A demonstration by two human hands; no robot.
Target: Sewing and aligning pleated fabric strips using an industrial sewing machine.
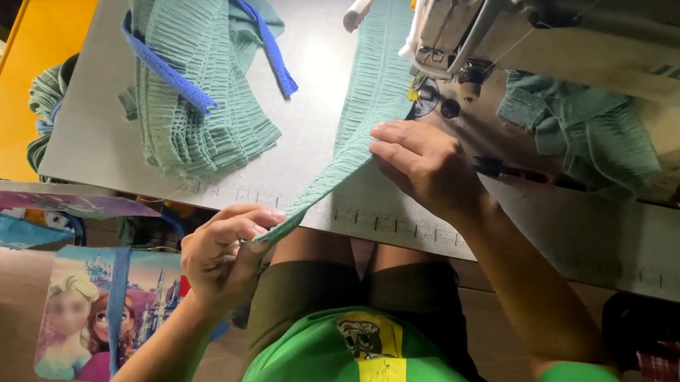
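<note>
- At 9 o'clock of the table you see a yellow tray [36, 70], and beside it, at 11 o'clock, a stack of green pleated fabric pieces [197, 59] tied with a blue ribbon [172, 75].
- Your left hand [225, 255] is at 7 o'clock, just below the table edge [407, 229]. Its fingers are closed in a pinch on the near end of the green pleated strip [368, 100].
- The strip runs from your left hand up over the table to 12 o'clock, where it goes under the sewing machine [581, 47] head.
- Your right hand [426, 164] lies in the centre, flat on the right border of the strip. The fingers are stretched and press the strip down; they are not closed around it.
- At 2 o'clock, more green fabric [591, 126] lies bunched under the machine arm.
</note>
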